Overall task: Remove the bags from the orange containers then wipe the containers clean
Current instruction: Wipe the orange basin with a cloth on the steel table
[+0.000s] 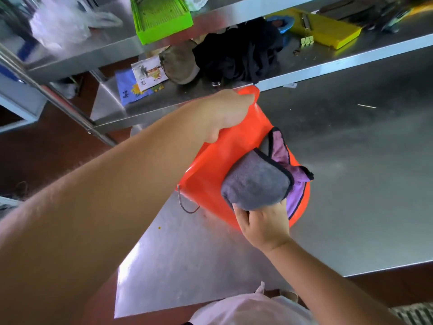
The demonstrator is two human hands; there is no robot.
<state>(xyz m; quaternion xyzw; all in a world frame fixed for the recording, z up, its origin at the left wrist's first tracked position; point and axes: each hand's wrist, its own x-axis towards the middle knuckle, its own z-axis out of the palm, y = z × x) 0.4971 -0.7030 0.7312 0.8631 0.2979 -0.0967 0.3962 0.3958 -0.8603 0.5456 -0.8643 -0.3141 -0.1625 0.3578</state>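
On a steel table (351, 184), an orange container (225, 165) lies tipped on its side just below a shelf (328, 64) holding black fabric (241, 52), a yellow tray (328, 29) and, on the tier above, a green tray (161, 17) and a clear plastic bag (63, 22). The left hand (225, 111) curls over the container's far rim, steadying it, while the right hand (262, 224) grips a bunched grey and purple cloth (257, 181) pressed against the container's side
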